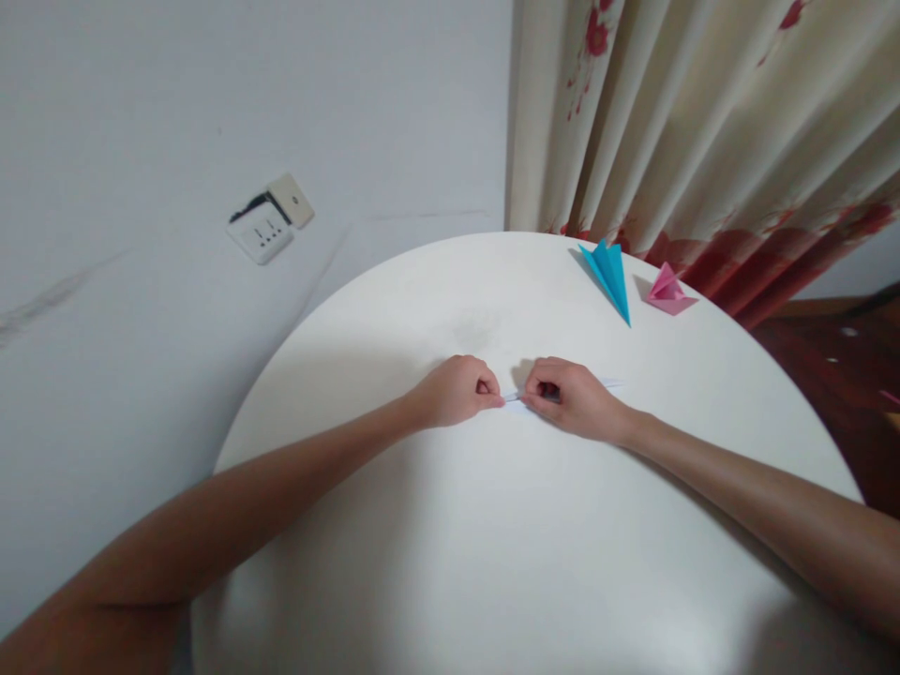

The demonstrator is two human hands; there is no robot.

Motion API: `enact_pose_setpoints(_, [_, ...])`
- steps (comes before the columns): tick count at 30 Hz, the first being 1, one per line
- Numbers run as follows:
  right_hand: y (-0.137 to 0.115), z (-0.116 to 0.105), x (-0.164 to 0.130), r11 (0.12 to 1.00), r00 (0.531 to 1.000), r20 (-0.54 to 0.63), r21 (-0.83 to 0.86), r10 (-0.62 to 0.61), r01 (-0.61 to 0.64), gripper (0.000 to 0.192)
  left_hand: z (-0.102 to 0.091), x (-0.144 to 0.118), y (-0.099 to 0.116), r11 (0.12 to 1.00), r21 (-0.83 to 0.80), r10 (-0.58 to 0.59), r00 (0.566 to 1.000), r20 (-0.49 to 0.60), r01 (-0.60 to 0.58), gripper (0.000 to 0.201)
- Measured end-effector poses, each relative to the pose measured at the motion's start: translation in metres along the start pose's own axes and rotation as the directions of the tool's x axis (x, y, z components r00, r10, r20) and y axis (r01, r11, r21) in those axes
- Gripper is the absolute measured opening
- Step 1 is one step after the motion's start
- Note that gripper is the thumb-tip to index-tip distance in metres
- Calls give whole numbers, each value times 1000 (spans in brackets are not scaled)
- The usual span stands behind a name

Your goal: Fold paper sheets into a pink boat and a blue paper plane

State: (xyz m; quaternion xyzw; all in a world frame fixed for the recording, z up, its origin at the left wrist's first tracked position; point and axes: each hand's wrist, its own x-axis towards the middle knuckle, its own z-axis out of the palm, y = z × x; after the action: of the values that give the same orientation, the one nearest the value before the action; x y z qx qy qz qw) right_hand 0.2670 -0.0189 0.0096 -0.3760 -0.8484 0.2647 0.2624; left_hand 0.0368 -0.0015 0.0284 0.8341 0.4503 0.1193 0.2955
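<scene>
A narrow strip of folded white paper [606, 383] is pinched between two bare hands at the centre of the frame, where it lies flat on a smooth, round white table [492, 562]. The left hand [457, 390] is curled into a loose fist, its fingertips pressed together on the strip's left end; the right hand [568, 397] is likewise curled, thumb and fingers closed on the paper just beside the other hand, so that only a thin pointed sliver is seen jutting out to the right of the knuckles. Most of the paper is hidden under the fingers, and its full shape cannot be told. Toward the upper right of the table, near its far edge, a sharply creased blue paper model [608, 274] with a long tapering point is seen, and just to its right a smaller pink paper model [667, 291], peaked like a little tent. Behind them, pleated cream curtains [703, 122] printed with red blossoms are hung. In the upper left, a white wall socket [269, 223] is set crookedly in a matt, pale wall.
</scene>
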Motion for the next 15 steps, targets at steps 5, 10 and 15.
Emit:
enact_pose_setpoints(5, [1,2,-1,999,999,-11,19,41,-41,10,-3,10,3,986,-31,-159,978,137,165,14])
enact_pose_setpoints(10, [2,2,-1,999,1000,-12,26,19,-19,12,-13,20,-2,987,-30,-149,963,226,159,19])
enact_pose_setpoints(15, [1,1,-1,1000,1000,-9,27,10,-10,11,-6,-3,-3,995,27,102,994,-48,-101,21])
